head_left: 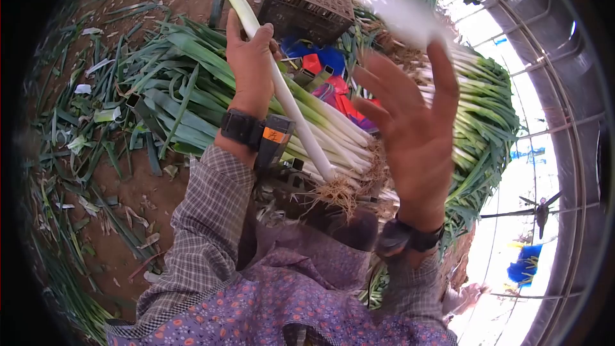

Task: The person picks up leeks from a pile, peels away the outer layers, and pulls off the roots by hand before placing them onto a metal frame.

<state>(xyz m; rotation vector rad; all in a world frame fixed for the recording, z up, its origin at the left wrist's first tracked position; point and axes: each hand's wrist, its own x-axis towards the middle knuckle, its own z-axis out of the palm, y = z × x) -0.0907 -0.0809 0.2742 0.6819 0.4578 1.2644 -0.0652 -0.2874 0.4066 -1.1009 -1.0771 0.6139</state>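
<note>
A long leek (291,106) with a white stem slants across the view, its roots at the lower end and its green part at the top. My left hand (250,64) is closed round its stem. To the right, my right hand (416,128) is raised with its fingers spread, slightly blurred, and no leek is in it. A blurred translucent plastic sheet or strip (410,16) lies at its fingertips; whether they touch cannot be told. Beneath my left hand lies a pile of leeks (327,125), roots to the right.
A dark plastic crate (307,3) stands at the top. Red and blue material (320,57) lies beyond the pile. A large row of leeks (480,102) stretches along the right. Cut leaves (83,128) litter the soil at left. A metal frame (570,115) curves at far right.
</note>
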